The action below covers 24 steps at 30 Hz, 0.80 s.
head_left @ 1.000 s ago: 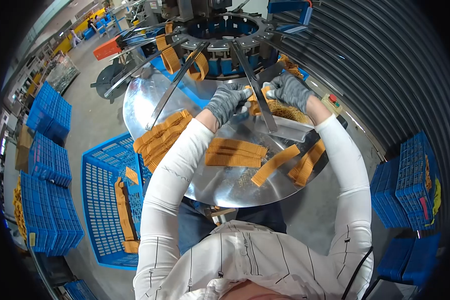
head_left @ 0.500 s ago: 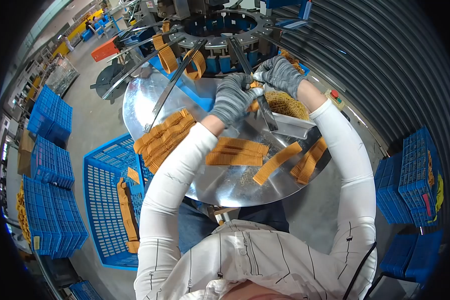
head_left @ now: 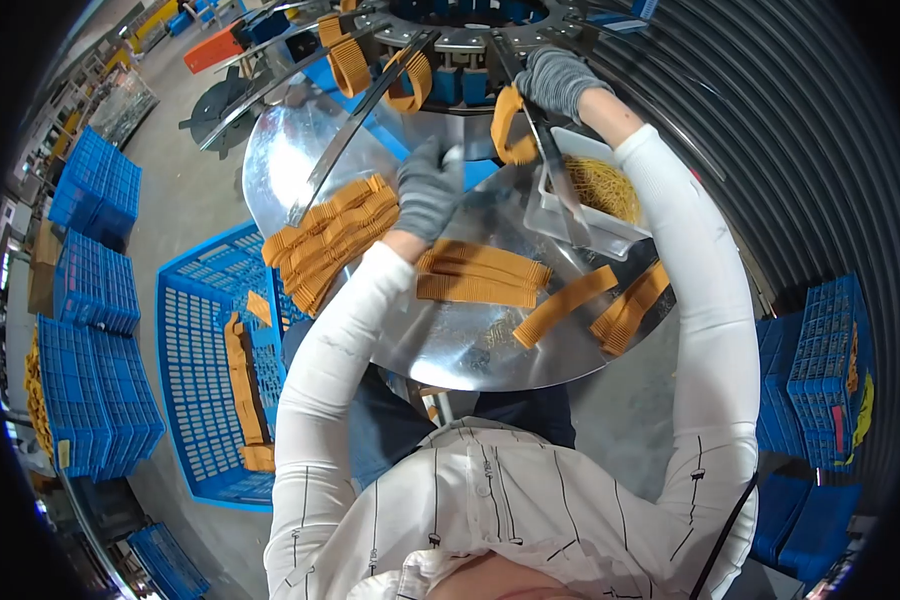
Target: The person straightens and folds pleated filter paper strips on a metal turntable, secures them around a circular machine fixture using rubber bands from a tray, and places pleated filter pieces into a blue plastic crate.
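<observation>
An orange ribbed band (head_left: 511, 128) hangs looped on a flat metal arm (head_left: 560, 170) of the round machine. My right hand (head_left: 555, 80), in a grey glove, is at the upper part of that arm beside the band; its fingertips are hidden. Left of the band, my left hand (head_left: 430, 190) is blurred above the metal disc, its thumb apart from the fingers, and nothing shows in it. Near its wrist lies a pile of orange bands (head_left: 330, 240). More strips (head_left: 482, 275) lie flat on the disc, with a single strip (head_left: 566, 305) to their right.
The machine ring (head_left: 460, 42) carries other arms with looped bands (head_left: 407, 82). A white tray (head_left: 585, 225) holds yellow threads (head_left: 602, 187). At the left stands a blue basket (head_left: 195, 400) with orange pieces. Blue crates (head_left: 820, 370) stand on the right, by a corrugated wall.
My left hand has let go at the band and moved left and down. My right hand has shifted up the metal arm. The looped band is now uncovered, and the view has tilted down.
</observation>
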Each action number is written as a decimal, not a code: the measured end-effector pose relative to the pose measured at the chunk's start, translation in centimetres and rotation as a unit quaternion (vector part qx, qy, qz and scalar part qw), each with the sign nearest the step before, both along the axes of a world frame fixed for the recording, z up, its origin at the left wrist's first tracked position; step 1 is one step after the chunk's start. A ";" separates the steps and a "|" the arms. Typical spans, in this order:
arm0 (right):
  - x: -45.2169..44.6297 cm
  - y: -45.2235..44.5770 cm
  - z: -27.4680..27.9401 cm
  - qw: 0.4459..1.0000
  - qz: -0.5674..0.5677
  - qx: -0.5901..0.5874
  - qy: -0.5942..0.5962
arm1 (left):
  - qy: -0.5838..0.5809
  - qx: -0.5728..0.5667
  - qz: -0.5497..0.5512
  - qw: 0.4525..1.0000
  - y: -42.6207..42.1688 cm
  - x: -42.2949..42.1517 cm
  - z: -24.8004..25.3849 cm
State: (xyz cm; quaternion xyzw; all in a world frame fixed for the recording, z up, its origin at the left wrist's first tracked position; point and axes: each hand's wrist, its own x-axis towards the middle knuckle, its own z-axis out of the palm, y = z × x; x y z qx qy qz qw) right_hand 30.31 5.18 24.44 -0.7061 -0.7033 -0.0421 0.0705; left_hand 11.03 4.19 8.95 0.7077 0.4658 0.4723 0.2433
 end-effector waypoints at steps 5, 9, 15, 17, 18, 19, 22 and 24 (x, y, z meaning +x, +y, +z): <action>0.9 6.8 -2.2 0.994 -0.019 0.098 0.047 | 0.294 -0.121 -0.037 0.947 -1.1 -6.8 -7.2; 2.5 4.5 -5.9 0.945 -0.028 0.217 0.242 | 0.459 -0.221 -0.049 0.859 -1.7 -5.5 -6.3; 6.9 -14.0 -26.3 0.832 -0.110 -0.037 0.542 | 0.523 -0.253 -0.136 0.803 -1.0 -3.9 -6.9; 0.9 -19.1 -21.0 0.685 -0.252 -0.159 0.664 | 0.503 -0.271 -0.148 0.807 -0.3 -3.6 -8.8; 0.5 -19.3 -21.4 0.655 -0.260 -0.146 0.694 | 0.493 -0.277 -0.153 0.810 -0.6 -3.6 -8.7; 0.2 -19.2 -22.3 0.624 -0.265 -0.132 0.724 | 0.484 -0.281 -0.156 0.814 -0.7 -3.6 -8.2; 0.8 -18.2 -24.6 0.618 -0.255 -0.126 0.733 | 0.388 -0.281 -0.095 0.873 -2.0 -3.9 -6.0; 0.7 -18.5 -23.9 0.656 -0.234 -0.143 0.703 | 0.261 -0.302 -0.059 0.915 -2.9 -4.5 -4.9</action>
